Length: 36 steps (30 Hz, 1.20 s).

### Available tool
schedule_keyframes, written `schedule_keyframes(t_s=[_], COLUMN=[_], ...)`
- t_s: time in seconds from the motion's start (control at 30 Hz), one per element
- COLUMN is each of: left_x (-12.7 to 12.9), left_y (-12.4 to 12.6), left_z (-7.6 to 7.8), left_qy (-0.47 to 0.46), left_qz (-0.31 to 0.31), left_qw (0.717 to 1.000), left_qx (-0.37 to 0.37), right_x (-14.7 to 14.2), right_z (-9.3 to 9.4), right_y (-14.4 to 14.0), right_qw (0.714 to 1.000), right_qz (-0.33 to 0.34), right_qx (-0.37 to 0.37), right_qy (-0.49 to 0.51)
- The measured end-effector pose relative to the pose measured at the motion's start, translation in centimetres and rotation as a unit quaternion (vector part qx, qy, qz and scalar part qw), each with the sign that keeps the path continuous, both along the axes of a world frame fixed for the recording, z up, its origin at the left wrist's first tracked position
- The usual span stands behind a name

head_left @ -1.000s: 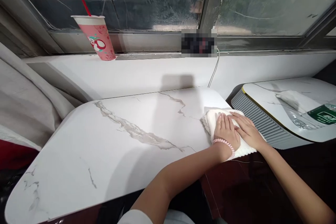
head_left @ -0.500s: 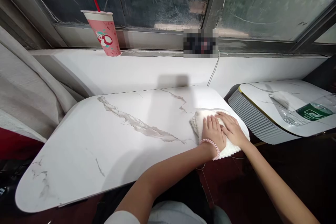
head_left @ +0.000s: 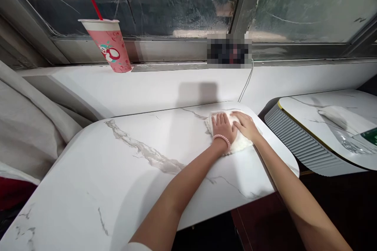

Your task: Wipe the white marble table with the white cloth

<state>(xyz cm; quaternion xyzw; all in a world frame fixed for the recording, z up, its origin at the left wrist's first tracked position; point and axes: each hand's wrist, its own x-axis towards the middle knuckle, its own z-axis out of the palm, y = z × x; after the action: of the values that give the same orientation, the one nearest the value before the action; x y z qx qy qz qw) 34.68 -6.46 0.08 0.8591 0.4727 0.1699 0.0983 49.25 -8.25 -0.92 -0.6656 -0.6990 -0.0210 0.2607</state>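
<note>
A white fluffy cloth [head_left: 240, 143] lies on the white marble-patterned tabletop [head_left: 132, 196], towards its back right end. My left hand [head_left: 224, 127], with a pink coiled band at the wrist, presses flat on the cloth with its fingers stretched out. Close beside it, my right hand [head_left: 246, 127] rests on the cloth's right part, its fingers extended too. Neither hand is closed around the cloth, and the part under the palms is hidden.
A pink paper cup [head_left: 110, 49] with a red straw stands on the window ledge. A pixelated dark object [head_left: 229, 51] and a cable [head_left: 246, 82] are further right. The cabinet [head_left: 306, 141] at right bears a plastic bottle [head_left: 353, 141] and a white packet [head_left: 338, 119]. A curtain [head_left: 32, 117] hangs left.
Both hands have slid the cloth from the table's front right edge back and to the left, further onto the tabletop. The camera view has shifted slightly.
</note>
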Motion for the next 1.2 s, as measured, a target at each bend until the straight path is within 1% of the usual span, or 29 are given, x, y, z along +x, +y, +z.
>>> schedule_keyframes(t_s=[0.1,0.17,0.27,0.33,0.43,0.6,0.7,0.77,0.83,0.9,0.97,1.07,1.13,1.2], left_x=[0.1,-0.1,-0.6,-1.0,-1.2,-1.7,-3.3,-4.8,-6.3,-7.5,-8.3,-9.0,-9.2,-9.4], left_y=[3.9,6.0,8.3,9.4,9.8,9.2,9.6,10.2,10.5,9.9,8.2,4.3,1.7,-0.7], left_z=[0.2,0.2,0.3,0.3,0.2,0.0,0.6,1.2,1.8,2.1,2.0,1.4,1.0,0.9], left_qy=[-0.010,-0.010,-0.007,-0.007,-0.014,0.002,0.008,0.011,0.019,0.023,0.030,0.054,0.073,0.088], left_qz=[0.023,0.027,0.021,0.017,0.024,0.024,0.022,0.021,0.033,0.058,0.077,0.080,0.076,0.070], left_qw=[1.000,0.999,1.000,1.000,1.000,1.000,1.000,1.000,0.998,0.997,0.996,0.995,0.994,0.993], left_qx=[-0.012,-0.014,-0.011,-0.009,-0.003,0.006,0.004,-0.016,-0.045,-0.045,-0.015,0.022,0.026,0.027], right_x=[0.0,-0.2,-0.7,-1.0,-1.2,-2.2,-4.2,-6.0,-7.8,-9.2,-10.1,-10.6,-10.8,-10.9], right_z=[0.0,0.0,0.0,0.0,-0.1,-0.1,0.1,0.4,0.5,0.6,0.6,0.6,0.6,0.6], right_y=[4.1,6.2,8.4,9.2,9.6,9.4,9.5,9.6,9.4,8.7,7.4,4.6,2.4,-0.1], right_qw=[1.000,1.000,1.000,1.000,1.000,1.000,0.999,0.998,0.997,0.997,0.997,0.995,0.994,0.995], right_qz=[0.003,0.004,0.011,0.015,0.014,0.014,-0.006,-0.018,-0.014,-0.001,0.010,0.030,0.049,0.054], right_qx=[0.004,0.002,0.000,-0.003,-0.005,-0.014,-0.035,-0.052,-0.064,-0.069,-0.076,-0.089,-0.092,-0.083], right_qy=[0.016,0.016,0.014,0.017,0.018,0.002,-0.018,-0.037,-0.040,-0.027,-0.018,-0.022,-0.026,-0.028])
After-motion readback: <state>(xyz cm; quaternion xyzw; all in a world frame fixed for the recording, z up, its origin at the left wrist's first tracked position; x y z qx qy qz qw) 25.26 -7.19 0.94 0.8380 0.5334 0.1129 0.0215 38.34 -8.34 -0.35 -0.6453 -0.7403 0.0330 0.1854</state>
